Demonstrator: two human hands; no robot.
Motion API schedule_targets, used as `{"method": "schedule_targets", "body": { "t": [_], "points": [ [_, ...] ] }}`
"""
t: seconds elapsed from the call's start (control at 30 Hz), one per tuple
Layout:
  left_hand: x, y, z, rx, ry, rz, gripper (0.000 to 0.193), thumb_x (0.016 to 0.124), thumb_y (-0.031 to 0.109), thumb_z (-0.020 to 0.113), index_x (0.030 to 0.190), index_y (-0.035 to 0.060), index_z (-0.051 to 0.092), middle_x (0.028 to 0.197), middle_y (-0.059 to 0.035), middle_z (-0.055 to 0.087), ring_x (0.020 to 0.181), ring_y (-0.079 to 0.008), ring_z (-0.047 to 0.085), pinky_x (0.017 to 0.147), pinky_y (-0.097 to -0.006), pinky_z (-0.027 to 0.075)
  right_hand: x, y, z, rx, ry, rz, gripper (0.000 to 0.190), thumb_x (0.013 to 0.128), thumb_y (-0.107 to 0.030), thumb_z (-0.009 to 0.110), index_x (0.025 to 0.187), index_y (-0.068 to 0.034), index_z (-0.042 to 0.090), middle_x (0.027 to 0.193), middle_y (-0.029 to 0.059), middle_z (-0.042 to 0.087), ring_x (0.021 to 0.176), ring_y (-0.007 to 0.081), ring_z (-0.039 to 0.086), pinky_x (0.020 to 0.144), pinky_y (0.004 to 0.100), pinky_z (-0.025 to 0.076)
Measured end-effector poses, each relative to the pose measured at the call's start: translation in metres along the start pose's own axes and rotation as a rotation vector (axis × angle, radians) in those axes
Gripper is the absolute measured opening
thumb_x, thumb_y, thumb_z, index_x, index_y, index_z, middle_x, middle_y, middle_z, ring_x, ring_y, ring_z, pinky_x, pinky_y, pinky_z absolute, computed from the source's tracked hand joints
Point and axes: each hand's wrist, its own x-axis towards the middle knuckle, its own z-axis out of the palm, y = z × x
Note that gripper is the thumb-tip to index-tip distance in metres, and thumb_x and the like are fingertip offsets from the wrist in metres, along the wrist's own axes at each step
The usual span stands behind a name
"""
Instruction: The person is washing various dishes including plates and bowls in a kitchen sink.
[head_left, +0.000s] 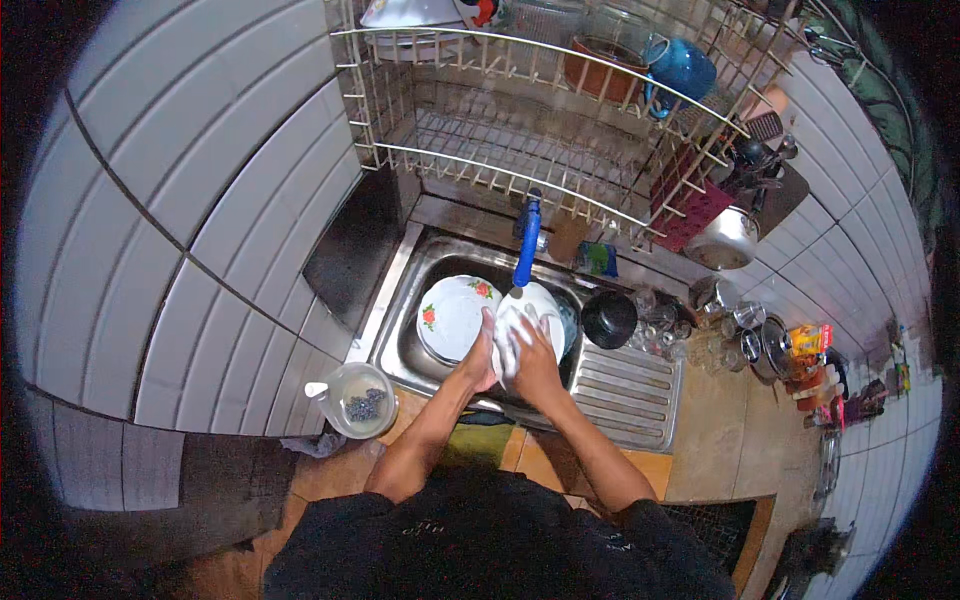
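Over the metal sink (392, 352), my left hand (481, 352) grips the near left edge of a white plate (541, 300), which is tilted. Suds cover part of its face. My right hand (534, 356) presses on that face among white foam; whether a sponge lies under the fingers cannot be told. To the left, a white plate with red flowers (454, 319) rests in the basin, close to my left hand. A faucet with a blue hose (528, 244) hangs just above the held plate. Other dishes lower in the basin are mostly hidden.
A pitcher (349, 431) holding cloudy liquid and a dark scrubber stands left of the sink. A black bowl (610, 320) and several glasses (660, 322) stand by the ribbed drainboard (630, 394). A wire dish rack (510, 172) hangs above; a metal pot (724, 241) is at right.
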Motion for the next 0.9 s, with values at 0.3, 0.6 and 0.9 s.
{"method": "schedule_targets", "body": {
  "t": [0.3,0.6,0.9],
  "points": [
    [-0.004,-0.01,-0.032,0.27,0.262,-0.137,0.068,0.085,0.04,0.052,0.131,-0.0022,0.024,0.125,-0.0195,0.041,0.106,-0.0281,0.051,0.086,-0.0432,0.046,0.032,0.053,0.023,0.153,0.007,0.073,0.037,0.075,-0.011,0.053,0.112,-0.008,0.055,0.11,0.0204,0.054,0.104,0.0364,0.05,0.092,0.0429,0.036],
    [-0.008,-0.004,-0.04,-0.185,0.07,0.013,0.058,0.087,0.034,0.05,0.13,0.0006,0.029,0.125,-0.0177,0.045,0.111,-0.0306,0.049,0.092,-0.0465,0.041,-0.02,0.098,0.042,0.434,0.295,0.726,0.023,0.079,-0.017,0.051,0.09,-0.001,0.062,0.08,0.0229,0.061,0.078,0.0394,0.059,0.069,0.0427,0.046],
    [0.021,-0.01,-0.047,-0.246,0.177,0.075,0.045,0.09,0.03,0.044,0.125,0.0011,0.038,0.119,-0.0141,0.05,0.108,-0.0264,0.051,0.092,-0.0432,0.042,-0.067,0.014,0.054,0.058,-0.027,0.161,0.039,0.074,-0.006,0.051,0.112,0.002,0.05,0.127,0.0257,0.035,0.124,0.0425,0.024,0.103,0.054,0.015]
  ]
}}
